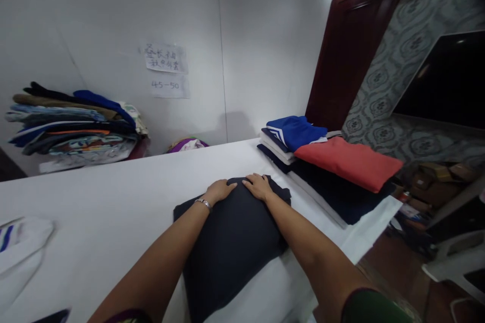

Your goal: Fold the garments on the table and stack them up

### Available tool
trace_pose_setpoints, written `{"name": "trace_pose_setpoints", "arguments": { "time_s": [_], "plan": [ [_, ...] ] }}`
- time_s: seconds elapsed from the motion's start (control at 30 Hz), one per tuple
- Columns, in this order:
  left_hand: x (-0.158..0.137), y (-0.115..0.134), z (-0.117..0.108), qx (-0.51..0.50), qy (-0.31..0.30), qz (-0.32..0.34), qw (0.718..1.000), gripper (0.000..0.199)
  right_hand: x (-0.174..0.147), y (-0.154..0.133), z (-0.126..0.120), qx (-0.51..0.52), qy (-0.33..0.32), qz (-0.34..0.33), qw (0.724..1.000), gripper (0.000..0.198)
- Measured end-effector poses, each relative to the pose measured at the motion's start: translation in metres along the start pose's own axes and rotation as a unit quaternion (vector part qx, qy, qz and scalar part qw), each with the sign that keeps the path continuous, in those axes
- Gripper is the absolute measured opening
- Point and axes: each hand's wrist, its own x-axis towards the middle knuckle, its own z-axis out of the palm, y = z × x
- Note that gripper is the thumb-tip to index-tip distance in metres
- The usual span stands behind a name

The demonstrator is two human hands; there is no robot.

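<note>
A dark navy folded garment (235, 242) lies on the white table in front of me, its near end hanging toward my body. My left hand (221, 191), with a metal bracelet at the wrist, rests on its far edge, thumb pointing right. Close beside it, my right hand (259, 186) lies on the same far edge with its fingers stretched over the cloth. Both hands press down from above, a small gap between them. Part of the left fingers is hard to make out. A bunched fold sticks out at the garment's far right corner.
Right of the garment, folded clothes are stacked, with a coral piece (348, 161) and a blue piece (295, 131) on top. A tall clothes pile (76, 126) stands at the back left. White cloth (22, 252) lies at left. Paper signs (166, 58) hang on the wall.
</note>
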Motion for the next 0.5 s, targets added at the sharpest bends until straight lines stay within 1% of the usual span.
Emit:
{"name": "trace_pose_setpoints", "arguments": {
  "time_s": [0.1, 0.27, 0.33, 0.43, 0.5],
  "plan": [
    [0.013, 0.002, 0.004, 0.004, -0.006, 0.007, 1.000, 0.061, -0.002, 0.000, -0.001, 0.006, 0.019, 0.025, 0.999, 0.047],
    [0.026, -0.003, 0.003, 0.002, -0.032, 0.015, 0.999, 0.054, -0.003, -0.001, -0.001, 0.001, 0.049, 0.047, 0.998, 0.043],
    [0.029, -0.005, 0.003, 0.001, -0.021, 0.008, 1.000, 0.055, -0.003, -0.001, 0.000, -0.002, 0.061, 0.053, 0.997, 0.042],
    [0.031, -0.008, 0.005, 0.003, 0.006, -0.003, 1.000, 0.064, -0.003, 0.002, 0.001, 0.001, 0.075, 0.050, 0.996, 0.040],
    [0.029, -0.007, 0.005, 0.004, 0.006, -0.002, 1.000, 0.064, -0.003, 0.004, 0.002, 0.009, 0.082, 0.047, 0.995, 0.037]
  ]
}}
